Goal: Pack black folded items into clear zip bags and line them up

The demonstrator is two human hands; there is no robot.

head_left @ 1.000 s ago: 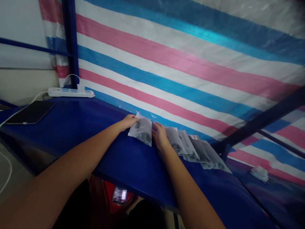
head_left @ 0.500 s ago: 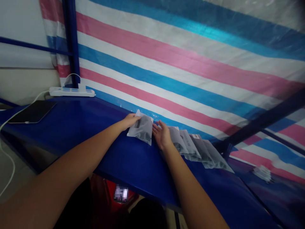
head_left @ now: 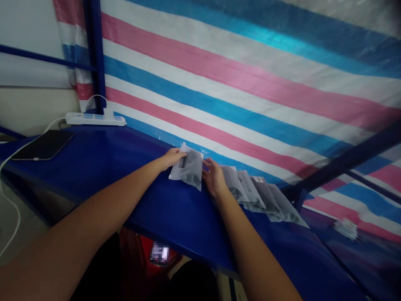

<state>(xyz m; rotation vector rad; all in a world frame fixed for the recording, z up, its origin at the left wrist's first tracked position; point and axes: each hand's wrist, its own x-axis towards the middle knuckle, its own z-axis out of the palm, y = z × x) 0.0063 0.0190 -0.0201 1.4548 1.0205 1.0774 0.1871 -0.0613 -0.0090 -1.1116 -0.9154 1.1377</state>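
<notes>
A frosted plastic pouch point(head_left: 189, 168) with something dark inside is tilted up over the blue tabletop point(head_left: 175, 213). Its left edge is gripped by my left hand point(head_left: 173, 159), thumb on the front face. My right hand point(head_left: 214, 177) is beside the pouch's right edge, fingers apart and palm turned toward it; whether the fingertips touch it I cannot tell. Just right of that hand, several similar pouches point(head_left: 255, 194) lie overlapping in a row, partly hidden by the hand at the near end.
At the back left a white power strip point(head_left: 95, 120) lies with a plug and cable. A black tablet point(head_left: 44, 145) rests at the left edge. Striped plastic sheeting point(head_left: 219, 96) hangs behind the table. Small white items point(head_left: 345, 228) lie far right; a red stool point(head_left: 145, 251) is below.
The pouch and both hands have shifted very slightly to the right in view. My left hand keeps its hold on the pouch. The row of pouches looks the same.
</notes>
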